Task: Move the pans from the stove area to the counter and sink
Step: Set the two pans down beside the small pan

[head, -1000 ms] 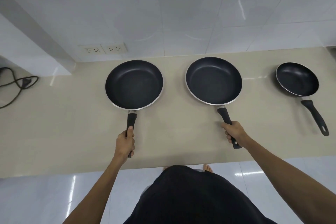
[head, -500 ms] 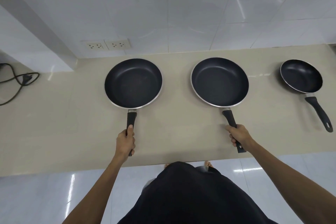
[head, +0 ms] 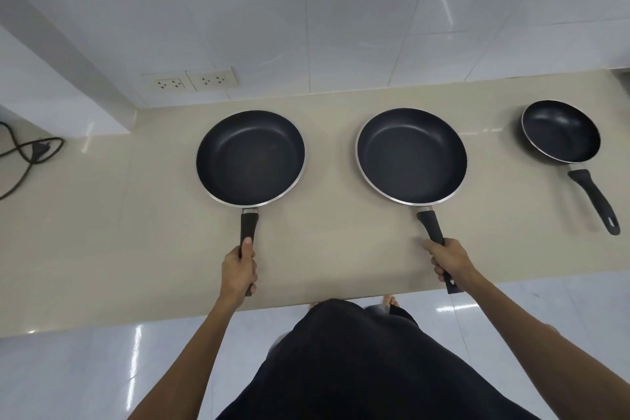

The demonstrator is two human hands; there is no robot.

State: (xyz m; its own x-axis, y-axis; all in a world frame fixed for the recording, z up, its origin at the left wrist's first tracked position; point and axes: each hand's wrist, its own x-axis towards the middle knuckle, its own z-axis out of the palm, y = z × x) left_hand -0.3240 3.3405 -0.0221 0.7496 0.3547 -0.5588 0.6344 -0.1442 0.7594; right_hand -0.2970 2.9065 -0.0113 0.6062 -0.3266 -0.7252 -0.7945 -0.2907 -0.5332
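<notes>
Three black non-stick pans with black handles lie on a beige counter [head: 102, 249]. My left hand [head: 238, 269] is closed around the handle of the left pan [head: 250, 157]. My right hand [head: 450, 262] grips the handle of the middle pan [head: 410, 155], whose handle end sticks out past the counter's front edge. A smaller pan [head: 560, 129] sits untouched at the far right, its handle pointing toward the front right. All pans are empty.
A white tiled wall with two power sockets [head: 194, 81] stands behind the counter. A black cable with a plug [head: 37, 150] lies at the far left beside a white wall corner. Glossy white floor lies below the counter's front edge.
The middle pan has shifted slightly right with my right hand on its handle. The left pan and my left hand stay about where they were; the view has shifted a little.
</notes>
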